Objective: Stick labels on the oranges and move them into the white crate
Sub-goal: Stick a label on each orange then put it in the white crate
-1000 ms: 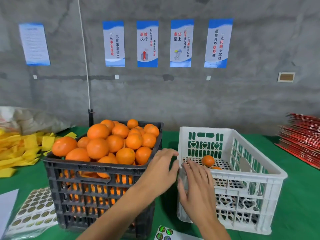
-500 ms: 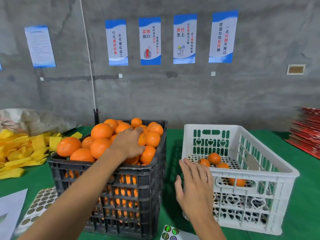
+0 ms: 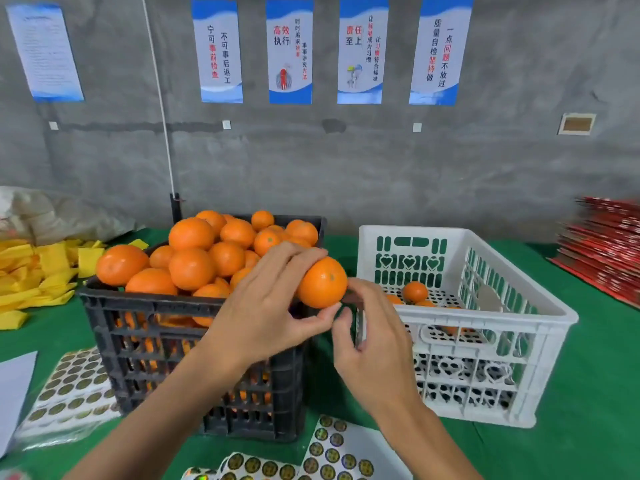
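Between the two crates, above the gap, I see my left hand (image 3: 266, 306) gripping a round orange fruit (image 3: 322, 283), fingers curled over its top and the thumb under its lower edge. My right hand (image 3: 372, 348) sits just right of it, thumb and forefinger drawn together at the fruit's right side; the fingertips are blurred, so I cannot tell whether a label is pinched between them or whether they touch the peel.

To the left stands the black slatted plastic crate (image 3: 145, 341), heaped above its rim with loose oranges (image 3: 192, 268). To the right is the white perforated plastic crate (image 3: 485, 341) with heart-shaped cut-outs in its walls; a few small oranges (image 3: 415, 292) lie on its floor near the left wall. Both crates rest on the green cloth-covered table (image 3: 571, 410).

At the near edge, below my forearms, lie white backing sheets of round gold-and-green sticker labels (image 3: 332, 452), and another sheet of round labels in a clear sleeve (image 3: 69, 393) lies left of the black crate. Farther left is a pile of yellow foam pieces (image 3: 38, 271), with a crumpled pale sack (image 3: 62, 213) behind it. On the far right, a stack of flat red cartons (image 3: 606, 247) sits on the table. On the grey concrete wall (image 3: 346, 168) behind hang four blue-and-white posters (image 3: 290, 51) with Chinese text and a paler notice sheet (image 3: 45, 51) to their left.
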